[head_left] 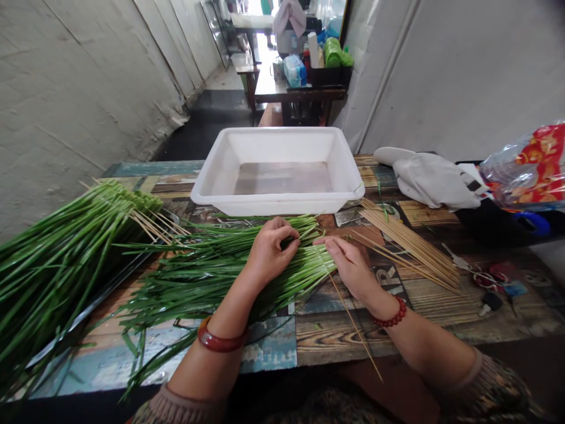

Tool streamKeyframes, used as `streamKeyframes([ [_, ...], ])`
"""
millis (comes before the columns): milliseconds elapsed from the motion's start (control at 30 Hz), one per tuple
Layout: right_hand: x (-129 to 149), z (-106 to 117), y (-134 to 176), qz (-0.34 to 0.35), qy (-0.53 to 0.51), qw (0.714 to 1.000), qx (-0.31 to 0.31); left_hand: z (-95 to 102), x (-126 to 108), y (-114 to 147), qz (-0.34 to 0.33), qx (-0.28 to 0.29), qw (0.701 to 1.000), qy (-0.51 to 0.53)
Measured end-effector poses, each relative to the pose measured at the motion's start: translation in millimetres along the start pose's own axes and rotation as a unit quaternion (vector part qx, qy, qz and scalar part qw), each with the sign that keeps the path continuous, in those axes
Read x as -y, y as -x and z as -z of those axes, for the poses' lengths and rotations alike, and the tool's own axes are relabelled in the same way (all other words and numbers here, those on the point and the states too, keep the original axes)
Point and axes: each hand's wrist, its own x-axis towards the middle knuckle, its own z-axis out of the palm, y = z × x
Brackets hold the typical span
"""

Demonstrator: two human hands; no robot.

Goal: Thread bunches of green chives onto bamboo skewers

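Observation:
Long garlic chives lie in a loose spread across the table, their pale cut ends to the right. Over these stems is my left hand, thumb and forefinger brought together in a pinch on a chive stalk. Close by, my right hand holds the pale ends of several chives, with the thumb on top and the forefinger stretched toward my left hand. From beneath these ends a thin bamboo skewer slants down past the table's front edge. How far it passes through the stems is hidden.
A white plastic tub stands behind the chives. Skewered chives are piled at left beside a long metal blade. Loose bamboo skewers, keys, a pale cap and a red-printed plastic bag lie at right.

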Motion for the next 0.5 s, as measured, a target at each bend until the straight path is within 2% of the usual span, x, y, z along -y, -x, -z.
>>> streamKeyframes([
  [100, -2.3, -3.3, -1.8, -0.011, -0.017, 1.0, 0.003, 0.5, -2.1, 0.8, -0.018, -0.005, 1.0, -0.018],
  [200, -2.5, -6.1, -2.0, -0.007, -0.03, 1.0, -0.002, 0.1, -3.9, 2.2, -0.001, 0.023, 1.0, -0.003],
  [300, -1.4, -7.4, -0.4, 0.008, -0.015, 1.0, -0.017, -0.8, -5.3, 3.7, 0.019, 0.038, 0.999, -0.005],
  [500, 1.1, -7.2, 2.7, 0.043, 0.029, 0.998, -0.031, -2.2, -6.7, 5.3, 0.027, 0.035, 0.999, -0.001],
])
